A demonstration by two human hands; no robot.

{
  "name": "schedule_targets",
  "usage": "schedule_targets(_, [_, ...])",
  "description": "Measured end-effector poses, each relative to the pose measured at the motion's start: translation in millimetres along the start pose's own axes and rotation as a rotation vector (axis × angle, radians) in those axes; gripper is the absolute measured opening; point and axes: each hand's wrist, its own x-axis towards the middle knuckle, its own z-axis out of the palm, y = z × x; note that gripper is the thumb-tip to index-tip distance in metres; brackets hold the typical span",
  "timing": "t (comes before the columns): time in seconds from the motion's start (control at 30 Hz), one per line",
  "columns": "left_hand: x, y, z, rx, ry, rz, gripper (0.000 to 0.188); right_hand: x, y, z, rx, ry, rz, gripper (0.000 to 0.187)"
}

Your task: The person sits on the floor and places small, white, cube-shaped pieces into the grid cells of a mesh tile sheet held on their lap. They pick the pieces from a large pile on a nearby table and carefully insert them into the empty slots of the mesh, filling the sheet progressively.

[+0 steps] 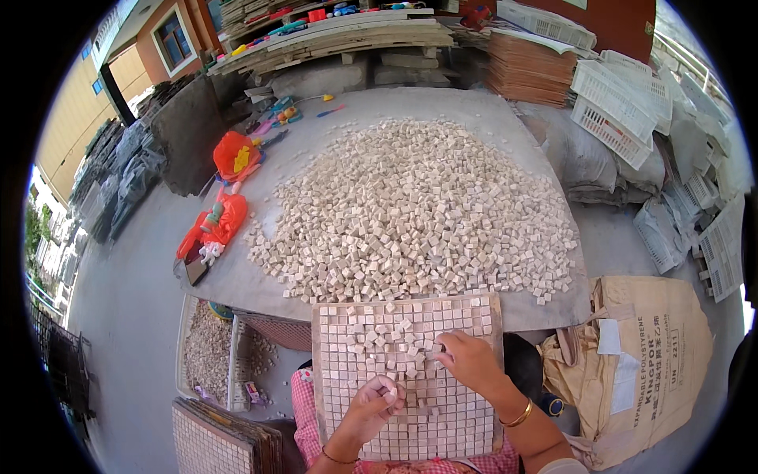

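Note:
A shallow wooden-edged grid board [317,355] lies across my lap, its squares mostly filled with small pale stone cubes. Several loose cubes [387,340] are scattered on top of its upper middle part. My left hand [373,409] is over the board's lower middle, with a stone cube [392,392] pinched between thumb and fingers. Over the right side of the board, my right hand [471,362] has its thumb and fingertips closed together beside the loose cubes. What those fingertips hold, if anything, is too small to make out.
Beyond the board, a big heap of stone cubes [418,205] covers the grey table [308,118]. Red bags [229,217] lie at its left edge. A white crate of cubes [237,363] and stacked tile sheets [209,442] stand lower left; a tan sack [671,347] lies right.

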Motion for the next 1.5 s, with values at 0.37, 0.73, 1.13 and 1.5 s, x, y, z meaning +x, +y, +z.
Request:
schedule_targets(0.37, [-9.8,-1.8,-12.2,-0.132,-0.073,-0.029,0.009,-19.0,20.5,-38.4,1.285,-0.141,0.74,0.019])
schedule_targets(0.73, [-12.8,-4.5,-19.8,-0.167,-0.082,-0.036,0.008,-9.0,12.2,-41.9,0.074,-0.137,0.258,0.01])
schedule_targets(1.13, [-14.1,-10.2,-15.4,-0.314,-0.113,-0.081,0.011,1.6,1.4,-45.6,-0.235,-0.215,0.049,0.009])
schedule_targets(1.5, [-16.0,-10.0,-1.5,-0.071,0.191,-0.08,0.013,-1.7,-53.9,-18.7,0.213,-0.275,0.183,0.017])
